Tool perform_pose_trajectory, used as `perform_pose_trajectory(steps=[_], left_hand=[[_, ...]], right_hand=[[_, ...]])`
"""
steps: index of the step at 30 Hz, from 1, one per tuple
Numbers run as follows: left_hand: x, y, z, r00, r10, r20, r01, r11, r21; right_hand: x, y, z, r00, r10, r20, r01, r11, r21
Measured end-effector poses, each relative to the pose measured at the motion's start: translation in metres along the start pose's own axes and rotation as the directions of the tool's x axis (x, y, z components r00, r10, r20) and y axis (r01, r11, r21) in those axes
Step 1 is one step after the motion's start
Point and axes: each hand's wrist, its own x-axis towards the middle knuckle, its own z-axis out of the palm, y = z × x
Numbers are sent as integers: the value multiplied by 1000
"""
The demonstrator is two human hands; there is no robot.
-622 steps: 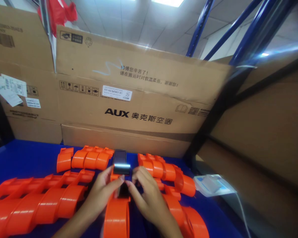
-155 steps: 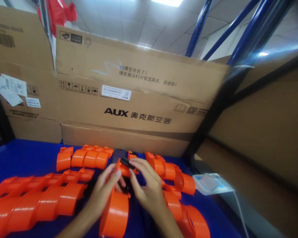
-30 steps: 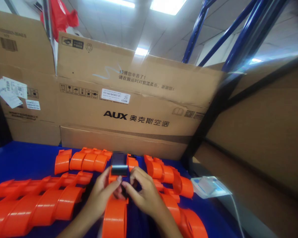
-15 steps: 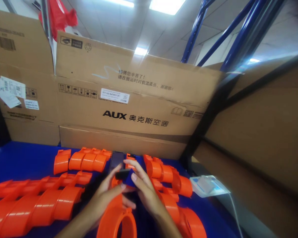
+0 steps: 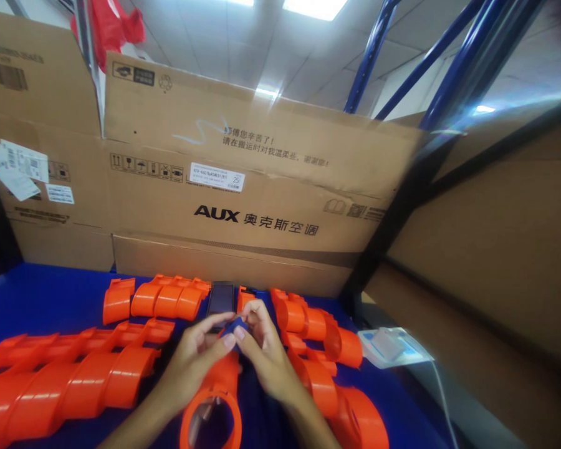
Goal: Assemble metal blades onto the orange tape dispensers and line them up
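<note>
My left hand (image 5: 195, 357) and my right hand (image 5: 260, 355) meet low in the middle, fingertips pinched together on a small dark blue piece (image 5: 235, 326). Under them an orange plastic tape-dispenser shell (image 5: 212, 405) is tilted so its round opening faces me; both hands rest against its upper end. A dark phone-like slab (image 5: 220, 299) lies flat just beyond my fingers.
Rows of orange shells lie on the blue table (image 5: 42, 296): a long row at left (image 5: 60, 383), a short row at the back (image 5: 161, 298), another at right (image 5: 325, 355). Big cardboard boxes (image 5: 243, 187) wall off the back. A white-blue packet (image 5: 390, 346) with a cable sits right.
The orange shell has tipped further so its ring opening faces me. My fingers have closed in on the small dark piece, which sits lower than half a second ago.
</note>
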Motion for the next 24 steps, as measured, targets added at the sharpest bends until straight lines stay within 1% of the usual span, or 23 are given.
perform_pose_trajectory(steps=[3, 5, 7, 8, 10, 12, 14, 17, 20, 22, 24], left_hand=[[1, -5, -1, 1000, -24, -14, 23, 999, -48], [3, -7, -3, 998, -33, -49, 28, 994, -103], [4, -8, -5, 995, -51, -81, 35, 981, -192], [4, -7, -7, 994, -70, -84, 48, 969, -242], [5, -5, -9, 991, -123, -54, 99, 939, -330], [5, -3, -11, 985, -169, -23, 150, 921, -359], [4, -2, -11, 982, -183, -43, 159, 928, -336], [3, -2, -10, 981, -159, -114, 118, 946, -302], [2, -1, -8, 979, -166, -117, 124, 945, -304], [1, -1, -8, 980, -179, -87, 144, 939, -314], [-1, 0, -6, 985, -163, -57, 136, 935, -328]], right_hand=[[2, -5, -5, 1000, 20, 18, -19, 999, -39], [2, -9, -14, 999, 40, -36, -46, 987, -157], [-1, -13, -26, 994, 64, -94, -92, 933, -347], [-3, -15, -31, 993, 81, -91, -113, 893, -436], [-10, -19, -41, 993, 118, -12, -105, 829, -549], [-18, -23, -45, 987, 121, 106, -39, 819, -572], [-25, -28, -44, 975, 101, 199, 28, 829, -559], [-29, -33, -40, 966, 88, 242, 64, 830, -555], [-26, -35, -41, 958, 142, 249, 15, 842, -540], [-23, -36, -45, 943, 220, 249, -61, 852, -519], [-20, -35, -50, 934, 282, 218, -148, 864, -480]])
